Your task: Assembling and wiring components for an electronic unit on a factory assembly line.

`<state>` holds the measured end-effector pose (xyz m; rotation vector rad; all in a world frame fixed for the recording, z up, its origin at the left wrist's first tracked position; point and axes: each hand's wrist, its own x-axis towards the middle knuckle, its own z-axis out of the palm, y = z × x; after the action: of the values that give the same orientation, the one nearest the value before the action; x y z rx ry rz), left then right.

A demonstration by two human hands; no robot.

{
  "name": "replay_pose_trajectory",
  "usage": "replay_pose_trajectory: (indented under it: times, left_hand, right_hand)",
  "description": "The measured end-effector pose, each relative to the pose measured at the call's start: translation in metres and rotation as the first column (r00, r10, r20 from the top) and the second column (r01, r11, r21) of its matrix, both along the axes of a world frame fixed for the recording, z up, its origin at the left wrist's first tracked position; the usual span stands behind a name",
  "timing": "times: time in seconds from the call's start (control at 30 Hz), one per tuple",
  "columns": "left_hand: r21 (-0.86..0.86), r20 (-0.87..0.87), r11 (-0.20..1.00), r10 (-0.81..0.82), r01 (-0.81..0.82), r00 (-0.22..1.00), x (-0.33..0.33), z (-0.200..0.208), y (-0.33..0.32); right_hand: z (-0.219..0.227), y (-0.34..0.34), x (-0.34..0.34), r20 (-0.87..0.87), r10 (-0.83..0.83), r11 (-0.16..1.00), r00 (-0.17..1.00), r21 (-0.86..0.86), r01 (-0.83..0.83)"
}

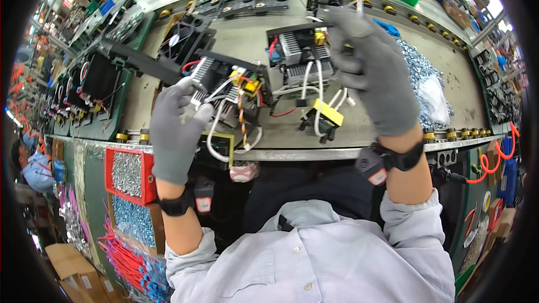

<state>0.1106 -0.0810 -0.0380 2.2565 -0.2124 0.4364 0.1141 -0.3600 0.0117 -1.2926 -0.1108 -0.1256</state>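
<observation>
My left hand (177,132), in a grey glove, has its thumb and fingers around the left corner of a circuit assembly (229,81) with metal heat-sink fins, yellow parts and white cables. My right hand (377,70), gloved alike and blurred by motion, is raised at the right side of a second, similar assembly (292,50). Its fingers are half curled; whether they hold anything cannot be made out. A yellow-wrapped transformer (325,113) hangs on white wires in front of the second assembly. Below the first assembly, another yellow-edged part (224,148) sits at the table edge.
A heap of small silver screws (418,62) with a clear plastic bag (434,101) lies right. Green circuit boards (247,0) line the back. A black fan-like frame (188,39) stands left. A red tray (130,175) of metal pieces and red cables (132,255) are lower left.
</observation>
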Motion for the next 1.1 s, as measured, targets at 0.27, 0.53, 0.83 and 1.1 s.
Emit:
replay_pose_trajectory:
  times: [0.27,0.53,0.83,1.1]
  left_hand:
    - [0.019,0.465,0.992,-0.117,0.123,0.877,-0.043,0.017,-0.099]
    - [0.374,-0.032,0.926,0.061,-0.045,0.998,-0.019,-0.040,-0.153]
    - [0.240,-0.055,0.965,0.123,-0.107,0.991,0.003,-0.045,-0.165]
    - [-0.177,-0.181,0.981,0.051,-0.084,0.982,0.004,-0.053,-0.164]
  right_hand:
    - [-0.035,-0.072,-0.042,-0.150,-0.270,0.938,0.951,-0.263,0.225]
    - [-0.075,-0.075,-0.045,-0.055,-0.091,0.963,0.994,-0.261,0.073]
    - [-0.050,-0.075,0.026,-0.103,0.089,0.694,0.991,-0.708,-0.135]
    - [-0.048,-0.068,0.054,-0.089,0.142,0.526,0.986,-0.837,-0.151]
